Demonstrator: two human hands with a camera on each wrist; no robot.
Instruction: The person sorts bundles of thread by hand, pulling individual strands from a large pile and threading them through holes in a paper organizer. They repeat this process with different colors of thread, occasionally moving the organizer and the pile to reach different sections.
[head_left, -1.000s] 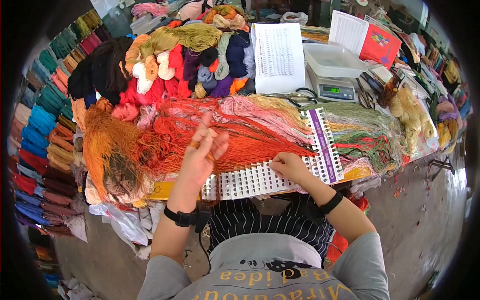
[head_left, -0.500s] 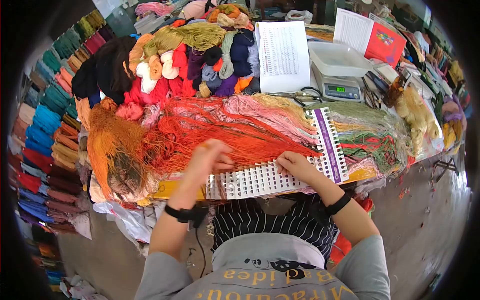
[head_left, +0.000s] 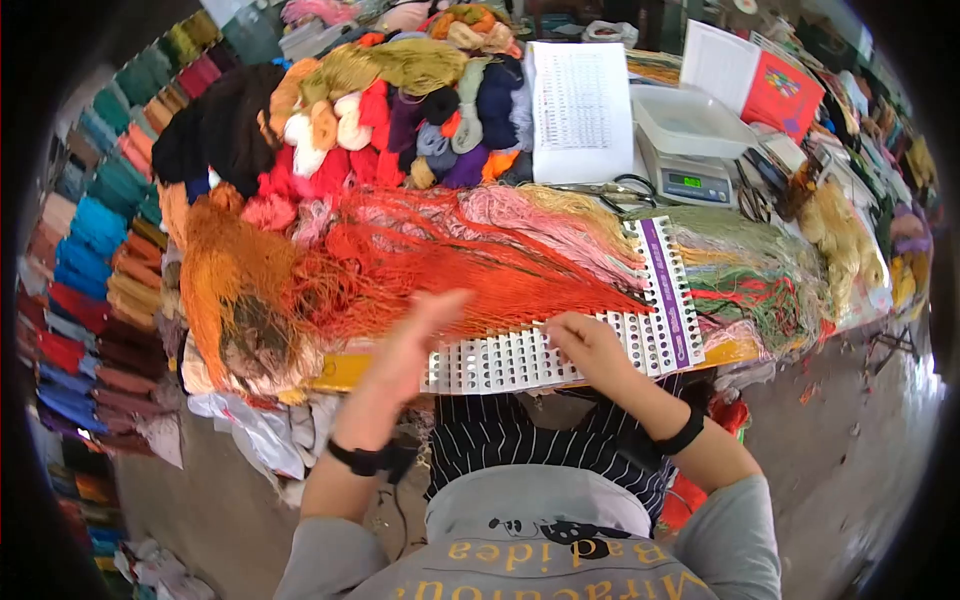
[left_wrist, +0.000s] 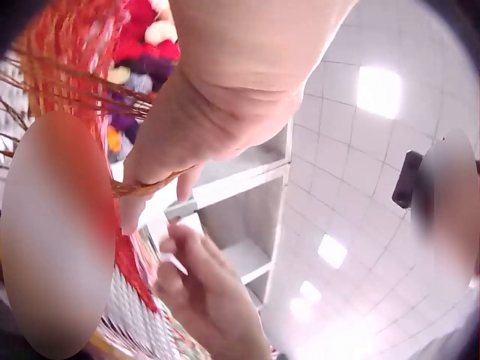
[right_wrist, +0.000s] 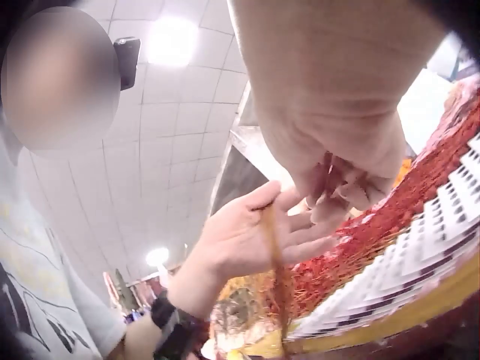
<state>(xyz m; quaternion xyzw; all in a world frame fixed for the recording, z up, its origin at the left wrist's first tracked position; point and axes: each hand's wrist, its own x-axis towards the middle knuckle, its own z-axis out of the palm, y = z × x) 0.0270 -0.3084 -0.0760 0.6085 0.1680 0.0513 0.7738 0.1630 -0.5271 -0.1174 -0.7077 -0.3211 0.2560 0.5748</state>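
Note:
A thin bundle of brown-orange thread [right_wrist: 276,262] hangs across the palm and thumb of my left hand [head_left: 410,340]; its fingers [right_wrist: 304,251] reach out fairly straight. The left wrist view shows the same thread [left_wrist: 154,185] wrapped around the fingers. Close by on the right, my right hand [head_left: 595,355] hovers over the white hole-punched cards [head_left: 500,362], its fingers curled in and no thread visible between them. In the right wrist view the fingertips of both hands overlap. Long red-orange threads [head_left: 480,280] fan leftward from the cards.
A purple-striped punched card [head_left: 660,290] lies to the right, beside multicoloured threads [head_left: 750,270]. Behind are yarn skeins [head_left: 380,120], a printed sheet [head_left: 580,110], scissors [head_left: 630,188] and a scale [head_left: 690,180] carrying a plastic tub. Orange-brown threads [head_left: 225,290] drape at the left.
My left hand has come down from its raised position and swung towards the right hand, blurred by motion. The right hand stays over the cards. The whole head view has shifted slightly.

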